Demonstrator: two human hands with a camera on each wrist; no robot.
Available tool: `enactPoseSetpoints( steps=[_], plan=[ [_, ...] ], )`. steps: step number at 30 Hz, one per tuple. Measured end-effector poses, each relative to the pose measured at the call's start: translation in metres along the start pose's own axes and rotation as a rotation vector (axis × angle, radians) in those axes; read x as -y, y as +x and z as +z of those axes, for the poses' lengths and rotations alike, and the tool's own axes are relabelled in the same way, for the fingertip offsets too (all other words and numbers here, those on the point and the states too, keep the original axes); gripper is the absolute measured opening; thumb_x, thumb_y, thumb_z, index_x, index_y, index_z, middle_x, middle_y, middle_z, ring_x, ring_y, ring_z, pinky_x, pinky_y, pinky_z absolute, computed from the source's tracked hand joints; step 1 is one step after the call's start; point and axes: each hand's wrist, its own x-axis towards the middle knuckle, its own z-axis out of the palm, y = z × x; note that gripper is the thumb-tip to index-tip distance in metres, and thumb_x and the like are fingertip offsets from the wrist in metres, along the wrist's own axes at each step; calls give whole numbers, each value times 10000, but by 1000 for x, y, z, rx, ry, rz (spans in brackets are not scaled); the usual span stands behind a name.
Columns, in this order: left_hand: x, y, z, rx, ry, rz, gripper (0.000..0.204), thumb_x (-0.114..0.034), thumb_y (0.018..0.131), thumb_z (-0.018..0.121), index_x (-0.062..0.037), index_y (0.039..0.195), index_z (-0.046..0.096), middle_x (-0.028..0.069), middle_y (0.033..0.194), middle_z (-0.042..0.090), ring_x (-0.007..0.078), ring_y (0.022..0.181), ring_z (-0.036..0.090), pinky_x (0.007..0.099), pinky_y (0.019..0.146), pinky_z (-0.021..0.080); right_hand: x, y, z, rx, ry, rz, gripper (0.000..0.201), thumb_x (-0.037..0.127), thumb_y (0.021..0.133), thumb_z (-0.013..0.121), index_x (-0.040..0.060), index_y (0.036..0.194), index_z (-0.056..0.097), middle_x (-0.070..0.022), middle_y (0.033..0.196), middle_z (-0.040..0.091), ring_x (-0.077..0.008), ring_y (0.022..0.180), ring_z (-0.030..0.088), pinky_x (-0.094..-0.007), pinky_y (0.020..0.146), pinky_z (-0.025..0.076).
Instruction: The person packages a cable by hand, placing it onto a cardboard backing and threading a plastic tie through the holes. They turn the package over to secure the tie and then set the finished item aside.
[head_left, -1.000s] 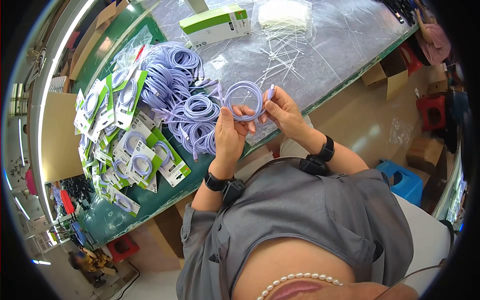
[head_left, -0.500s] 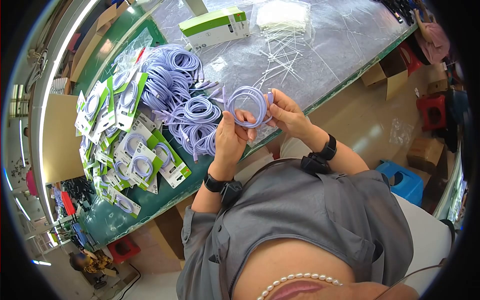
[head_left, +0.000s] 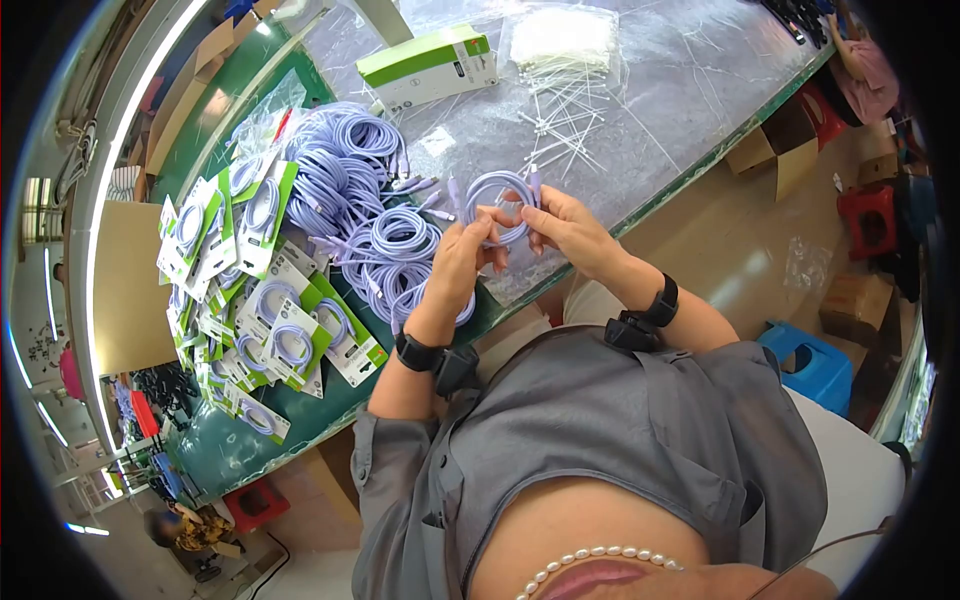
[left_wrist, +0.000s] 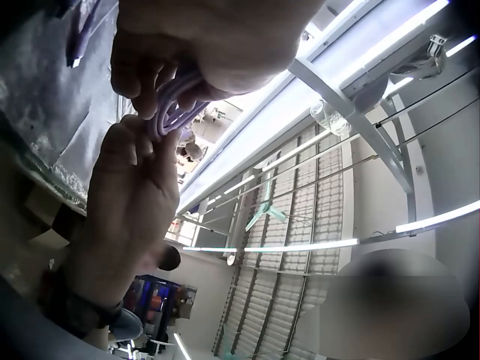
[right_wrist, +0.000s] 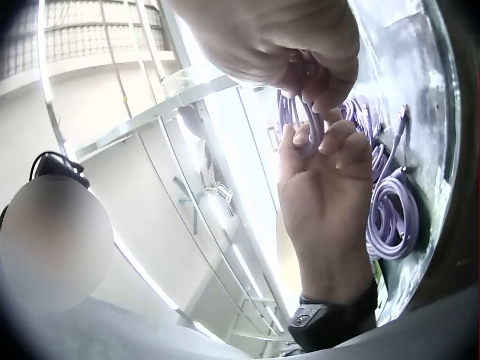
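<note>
A coiled lilac cable (head_left: pixel 490 180) is held up between both hands over the table's front edge. On its left side the left hand (head_left: pixel 460 262) pinches the loops between thumb and fingers. The right hand (head_left: pixel 572 232) grips the opposite side, with a connector end (head_left: pixel 535 180) standing up beside its fingers. Another connector (head_left: pixel 454 190) points up left of the coil. In the right wrist view the loops (right_wrist: pixel 313 135) run between the fingers of both hands. Several more lilac coils (head_left: pixel 405 232) lie close left of the left hand.
Carded cables (head_left: pixel 290 345) lie heaped at the left, next to a pile of lilac cables (head_left: pixel 335 160). A green and white box (head_left: pixel 440 75) stands at the back. White cable ties (head_left: pixel 565 110) are spread right of it. A blue stool (head_left: pixel 810 365) stands on the floor at right.
The left hand has closed in toward the right, its thumb now over the coil. The right hand's fingers have shifted inward onto the loops. The coil appears narrower and turned.
</note>
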Motion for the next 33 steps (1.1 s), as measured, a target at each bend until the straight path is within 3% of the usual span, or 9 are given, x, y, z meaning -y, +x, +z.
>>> enactPoseSetpoints(
  steps=[5, 7, 9, 11, 14, 17, 22, 25, 33],
  plan=[
    [-43, 47, -24, 212, 170, -194, 300, -273, 955, 522, -8, 1089, 565, 52, 879, 605, 123, 642, 599, 236, 588, 491, -5, 14, -19, -125, 345, -6, 294, 149, 953, 506, -4, 1204, 494, -39, 958, 567, -80, 723, 534, -249, 689, 483],
    [-67, 87, -45, 46, 495, 76, 289, -206, 891, 619, -13, 1097, 556, 83, 888, 617, 183, 691, 612, 276, 632, 497, 0, 16, -31, -113, 382, -37, 301, 148, 953, 506, -8, 1209, 489, -43, 979, 564, -87, 732, 543, -261, 693, 494],
    [-84, 127, -74, -269, 1368, 619, 422, -147, 753, 731, -32, 1110, 539, 117, 973, 604, 264, 871, 596, 338, 754, 480, 7, 15, -37, -132, 420, -55, 303, 151, 955, 505, -10, 1210, 488, -38, 971, 562, -87, 734, 543, -260, 692, 496],
    [-111, 152, -80, -388, 1663, 878, 560, -138, 634, 784, -53, 1120, 520, 126, 1059, 566, 313, 1026, 520, 391, 870, 418, 12, 15, -40, -142, 447, -79, 312, 150, 953, 513, -11, 1218, 487, -35, 965, 561, -86, 728, 546, -262, 691, 497],
    [-115, 186, -96, -356, 1829, 863, 596, -137, 583, 798, -73, 1102, 512, 101, 1102, 535, 304, 1048, 497, 414, 884, 397, 11, 9, -47, -171, 496, -83, 324, 149, 948, 524, -9, 1228, 484, -31, 953, 564, -85, 718, 550, -258, 692, 499],
    [-118, 198, -99, -322, 1920, 713, 566, -136, 585, 795, -88, 1073, 511, 86, 1079, 537, 303, 1015, 510, 436, 858, 401, 22, 8, -52, -215, 418, -108, 334, 153, 944, 535, -6, 1234, 483, -27, 935, 567, -87, 716, 555, -251, 693, 500],
    [-127, 204, -109, -252, 1770, 866, 341, -142, 701, 725, -56, 974, 542, 130, 926, 588, 338, 863, 569, 400, 747, 454, 21, 9, -57, -205, 410, -118, 333, 153, 954, 516, 5, 1250, 480, -20, 943, 559, -86, 730, 545, -255, 714, 497],
    [-135, 202, -115, -287, 1661, 774, 271, -156, 744, 701, -54, 952, 561, 127, 900, 599, 324, 821, 595, 400, 701, 466, 17, 13, -55, -167, 459, -140, 316, 152, 946, 534, 8, 1224, 493, -28, 949, 564, -92, 724, 557, -255, 712, 501],
    [-153, 159, -73, -324, 1765, 1079, 118, -125, 812, 624, -26, 811, 560, 100, 922, 593, 318, 789, 586, 403, 664, 456, -10, 39, -39, -79, 591, -125, 277, 150, 953, 518, 34, 1205, 517, -18, 962, 562, -109, 752, 570, -286, 740, 509]
  ],
)
